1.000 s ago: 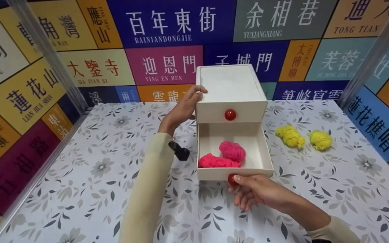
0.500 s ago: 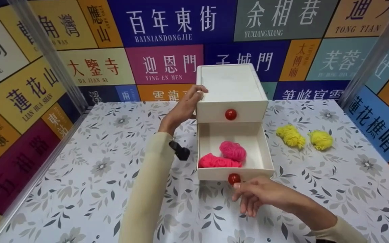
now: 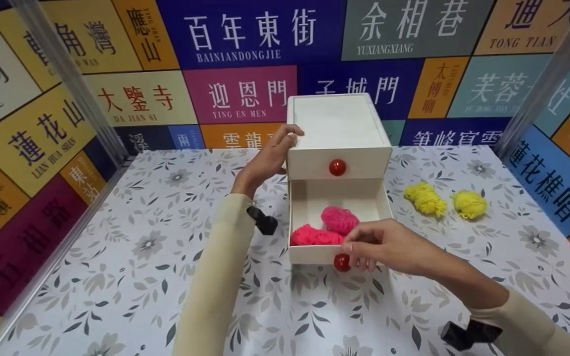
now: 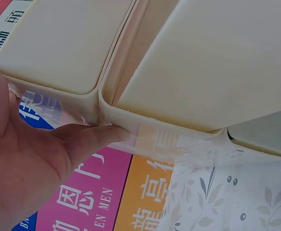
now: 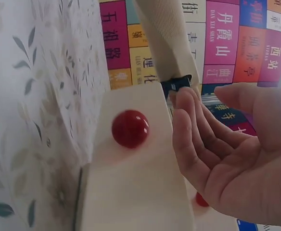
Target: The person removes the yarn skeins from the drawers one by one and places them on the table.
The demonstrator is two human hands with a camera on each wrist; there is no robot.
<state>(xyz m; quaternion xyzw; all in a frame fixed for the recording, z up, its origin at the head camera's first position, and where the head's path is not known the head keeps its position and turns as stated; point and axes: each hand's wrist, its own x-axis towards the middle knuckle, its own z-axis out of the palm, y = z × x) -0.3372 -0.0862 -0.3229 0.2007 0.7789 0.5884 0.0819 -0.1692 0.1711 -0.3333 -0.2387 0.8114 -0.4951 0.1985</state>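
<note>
A white two-drawer cabinet stands at the back of the table, its upper drawer closed and its lower drawer pulled out. My left hand holds the cabinet's left side, fingertips over the top edge; its thumb lies along the side wall in the left wrist view. Inside the lower drawer are two pink yarn bundles. My right hand hovers at the drawer's front edge with loosely bent fingers and nothing held. Just left of its fingers is the drawer's red round knob.
Two yellow yarn bundles lie to the cabinet's right on the flower-patterned tablecloth. Behind rises a colourful wall of lettered panels. Clear upright posts stand at the table's back corners.
My right hand has let go of the lower drawer's red knob, dropped slightly, then risen to the drawer's front edge. The left hand, cabinet and yarn have stayed put.
</note>
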